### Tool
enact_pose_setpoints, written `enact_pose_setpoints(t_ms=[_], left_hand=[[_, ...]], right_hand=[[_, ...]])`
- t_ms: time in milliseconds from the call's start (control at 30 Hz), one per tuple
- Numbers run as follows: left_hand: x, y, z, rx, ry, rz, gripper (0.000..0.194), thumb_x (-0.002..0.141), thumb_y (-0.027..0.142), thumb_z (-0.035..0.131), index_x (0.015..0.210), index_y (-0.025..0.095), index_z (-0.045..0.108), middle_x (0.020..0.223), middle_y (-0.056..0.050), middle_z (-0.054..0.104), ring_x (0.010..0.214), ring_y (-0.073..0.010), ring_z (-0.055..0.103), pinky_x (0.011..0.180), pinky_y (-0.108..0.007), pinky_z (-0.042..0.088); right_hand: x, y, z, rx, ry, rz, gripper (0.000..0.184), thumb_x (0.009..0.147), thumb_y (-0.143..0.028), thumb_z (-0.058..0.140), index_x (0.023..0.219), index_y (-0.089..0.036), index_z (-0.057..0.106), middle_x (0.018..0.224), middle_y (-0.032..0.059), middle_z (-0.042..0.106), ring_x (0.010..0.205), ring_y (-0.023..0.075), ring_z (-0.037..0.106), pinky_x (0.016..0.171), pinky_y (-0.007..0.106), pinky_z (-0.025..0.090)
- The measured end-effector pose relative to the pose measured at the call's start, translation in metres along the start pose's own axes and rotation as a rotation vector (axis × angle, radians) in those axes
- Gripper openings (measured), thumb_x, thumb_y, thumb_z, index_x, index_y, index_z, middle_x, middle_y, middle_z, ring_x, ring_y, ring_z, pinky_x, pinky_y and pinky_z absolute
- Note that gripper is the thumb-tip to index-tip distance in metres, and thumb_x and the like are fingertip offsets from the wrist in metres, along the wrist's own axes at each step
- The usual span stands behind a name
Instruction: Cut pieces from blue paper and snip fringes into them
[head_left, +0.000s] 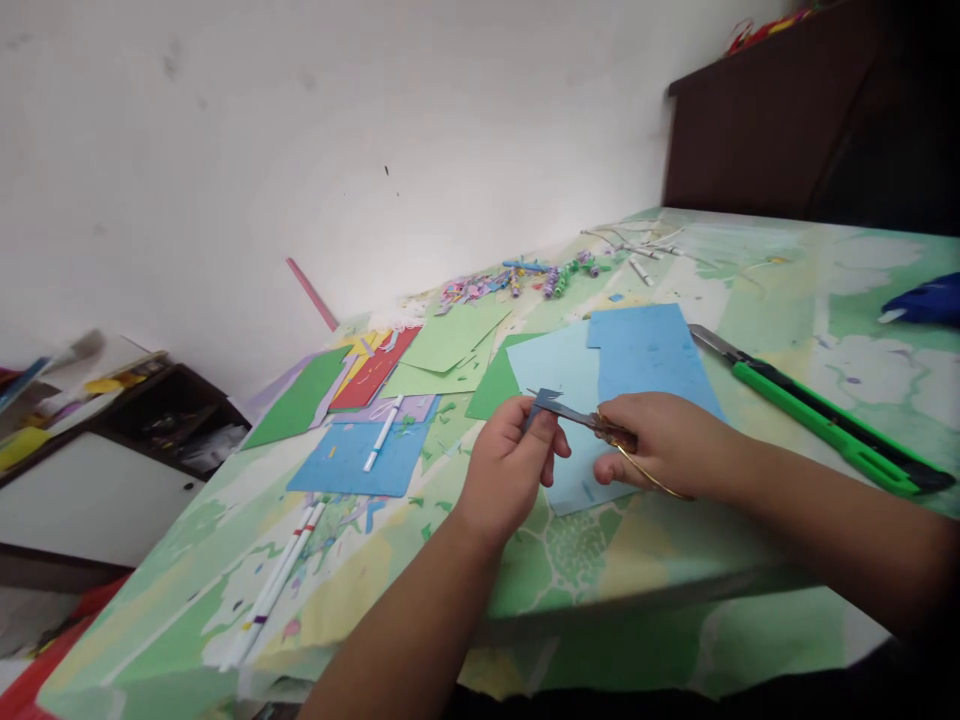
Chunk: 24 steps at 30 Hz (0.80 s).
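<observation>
Head view, frame centre: the left hand (504, 465) pinches a blue piece (550, 397); the right hand (671, 440) grips scissors (576, 415). Slipping blades could nick fingertips.

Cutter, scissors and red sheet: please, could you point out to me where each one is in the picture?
Cutter (821, 425): head view, on the green handle, about midway.
Scissors (574, 413): head view, on the blades.
Red sheet (376, 376): head view, near the middle of its visible face.

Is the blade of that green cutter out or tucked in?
Out: a grey metal blade shows past the dark front end of the green cutter, pointing toward the blue sheet.
</observation>
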<state>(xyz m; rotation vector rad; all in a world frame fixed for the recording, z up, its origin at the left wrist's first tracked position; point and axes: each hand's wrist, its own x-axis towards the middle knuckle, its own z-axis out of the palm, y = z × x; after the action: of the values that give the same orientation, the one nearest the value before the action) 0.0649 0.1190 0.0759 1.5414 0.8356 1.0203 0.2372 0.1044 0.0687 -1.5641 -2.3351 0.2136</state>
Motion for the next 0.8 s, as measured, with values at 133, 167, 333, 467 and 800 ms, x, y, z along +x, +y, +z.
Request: enact_pose_setpoints(t_ms=[133,167,333,467,800], left_hand=[[-0.0004,0.0021,0.0003,0.074,-0.016,-0.033,0.02,0.078,0.036,0.047,0.072,0.016,0.047,0.049,0.007,0.046,0.038,-0.0034,0.037,0.038,-0.017,0.029],[-0.0005,0.0024,0.0001,0.091,-0.015,-0.032,0.02,0.078,0.035,0.047,0.07,0.016,0.047,0.049,0.007,0.046,0.038,-0.0032,0.036,0.038,-0.017,0.029],[-0.0014,0.003,-0.001,0.156,-0.012,-0.015,0.019,0.078,0.031,0.046,0.067,0.017,0.047,0.05,0.006,0.047,0.039,-0.0031,0.037,0.039,-0.017,0.03],[-0.0025,0.0029,-0.0022,0.188,-0.027,0.007,0.012,0.077,0.025,0.045,0.069,0.017,0.049,0.049,0.006,0.047,0.04,-0.0039,0.038,0.04,-0.017,0.031],[-0.0047,0.0029,-0.003,0.196,-0.012,0.069,0.01,0.075,0.021,0.045,0.068,0.017,0.051,0.05,0.005,0.049,0.042,-0.0048,0.039,0.044,-0.019,0.033]], right_hand=[[-0.0009,0.0014,0.0015,-0.025,0.0,-0.014,0.046,0.068,-0.064,0.041,0.059,-0.019,0.043,0.055,0.0,0.046,0.049,0.0118,0.037,0.046,0.023,0.022],[-0.0011,0.0018,0.0018,-0.027,-0.004,-0.015,0.045,0.069,-0.064,0.041,0.06,-0.019,0.043,0.055,0.0002,0.046,0.049,0.0119,0.037,0.046,0.023,0.021],[-0.002,0.0033,0.0016,0.011,-0.041,-0.044,0.047,0.068,-0.065,0.039,0.06,-0.02,0.04,0.056,0.0,0.046,0.049,0.0123,0.039,0.047,0.023,0.023],[-0.0022,0.0032,0.001,0.029,-0.054,-0.068,0.047,0.068,-0.066,0.038,0.06,-0.02,0.04,0.057,0.0003,0.047,0.05,0.0127,0.04,0.048,0.024,0.024],[-0.0028,0.0037,0.0024,0.04,-0.016,-0.094,0.045,0.069,-0.063,0.039,0.06,-0.02,0.042,0.056,0.0005,0.047,0.05,0.0128,0.039,0.048,0.024,0.023]])
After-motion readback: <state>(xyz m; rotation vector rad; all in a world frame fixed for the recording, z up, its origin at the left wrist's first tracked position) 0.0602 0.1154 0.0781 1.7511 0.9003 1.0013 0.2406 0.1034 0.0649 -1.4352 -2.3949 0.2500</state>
